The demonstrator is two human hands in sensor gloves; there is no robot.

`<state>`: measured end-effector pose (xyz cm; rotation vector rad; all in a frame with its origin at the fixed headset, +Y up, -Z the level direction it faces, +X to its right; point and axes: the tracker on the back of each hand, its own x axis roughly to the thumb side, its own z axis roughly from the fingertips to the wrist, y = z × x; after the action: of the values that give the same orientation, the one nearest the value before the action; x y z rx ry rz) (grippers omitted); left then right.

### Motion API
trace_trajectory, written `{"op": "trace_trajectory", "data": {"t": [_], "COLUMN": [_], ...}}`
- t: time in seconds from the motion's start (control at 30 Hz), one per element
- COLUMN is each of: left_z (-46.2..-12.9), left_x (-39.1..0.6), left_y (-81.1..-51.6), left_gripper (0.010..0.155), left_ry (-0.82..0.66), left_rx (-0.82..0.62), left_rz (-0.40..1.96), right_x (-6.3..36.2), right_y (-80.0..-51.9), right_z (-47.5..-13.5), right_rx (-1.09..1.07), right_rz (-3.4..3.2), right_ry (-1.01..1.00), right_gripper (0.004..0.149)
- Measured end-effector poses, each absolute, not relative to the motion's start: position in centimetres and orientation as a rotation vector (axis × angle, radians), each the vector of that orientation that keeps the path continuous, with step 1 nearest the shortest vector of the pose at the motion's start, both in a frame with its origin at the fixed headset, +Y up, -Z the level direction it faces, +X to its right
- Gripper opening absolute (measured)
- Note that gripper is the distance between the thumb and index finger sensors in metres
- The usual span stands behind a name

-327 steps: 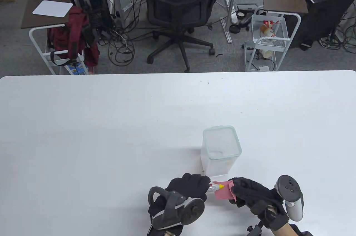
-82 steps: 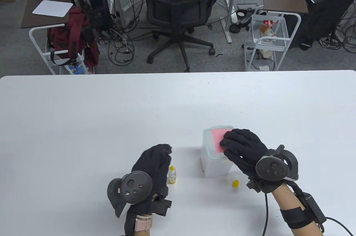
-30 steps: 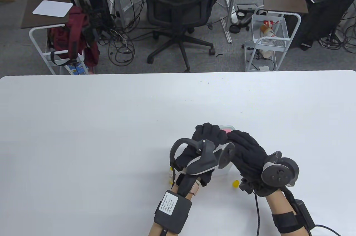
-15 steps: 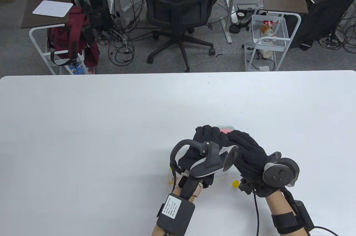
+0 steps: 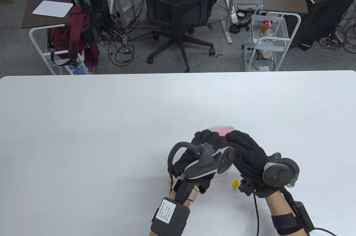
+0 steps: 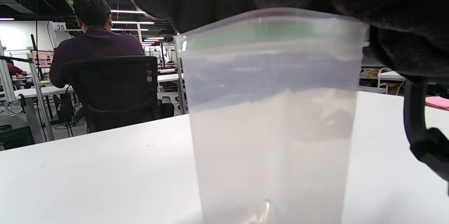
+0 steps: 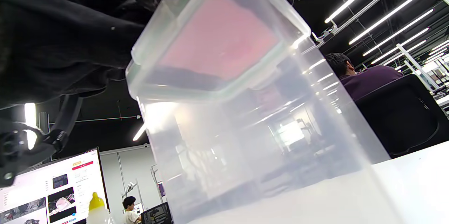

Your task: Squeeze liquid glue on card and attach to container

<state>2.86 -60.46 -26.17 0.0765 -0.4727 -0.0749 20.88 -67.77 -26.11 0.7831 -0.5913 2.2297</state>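
Left hand [image 5: 207, 144] and right hand [image 5: 244, 149] pressing pink card [image 5: 221, 130] onto container [image 6: 273, 118] lid, fingers laid flat, yellow cap [image 5: 235, 183] on tabletop [image 5: 83, 135]

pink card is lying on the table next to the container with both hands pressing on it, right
Not on the table. The pink card lies on top of the container's lid, with the left hand and right hand on it. The table view and right wrist view both show this.

Both hands' fingers [image 5: 211, 137] hide most of the pink card [image 5: 221, 130].
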Motion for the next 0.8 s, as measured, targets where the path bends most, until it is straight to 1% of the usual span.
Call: {"op": "trace_trajectory", "data": {"t": [0.13,0.27,0.43,0.5,0.63,0.8], "left_z": [-26.4,-27.4,-28.7,-28.6,-28.4,-27.1], "left_x": [3.2,4.0,4.5,4.4,4.2,3.7], "left_y": [-60.3,-60.2,-60.6,-60.7,-60.7,-59.8], "left_gripper": [0.048,0.048,0.049,0.049,0.05,0.048], "left_ry": [-0.46,-0.443,-0.408,-0.409,-0.408,-0.458], "left_rx": [0.076,0.066,0.077,0.097,0.085,0.042], "left_rz": [-0.084,-0.158,-0.149,-0.146,-0.126,-0.102], "right_x": [20.9,20.9,20.9,20.9,21.0,21.0], "right_y": [-67.8,-67.9,-67.9,-67.9,-68.0,-68.0], "right_z": [-26.1,-26.2,-26.3,-26.3,-26.3,-26.4], "right_rx": [0.788,0.8,0.803,0.803,0.793,0.795], "right_rz": [2.221,2.206,2.202,2.203,2.187,2.194], "right_ry": [-0.598,-0.598,-0.59,-0.585,-0.579,-0.591], "right_gripper": [0.043,0.044,0.044,0.044,0.044,0.043]}}
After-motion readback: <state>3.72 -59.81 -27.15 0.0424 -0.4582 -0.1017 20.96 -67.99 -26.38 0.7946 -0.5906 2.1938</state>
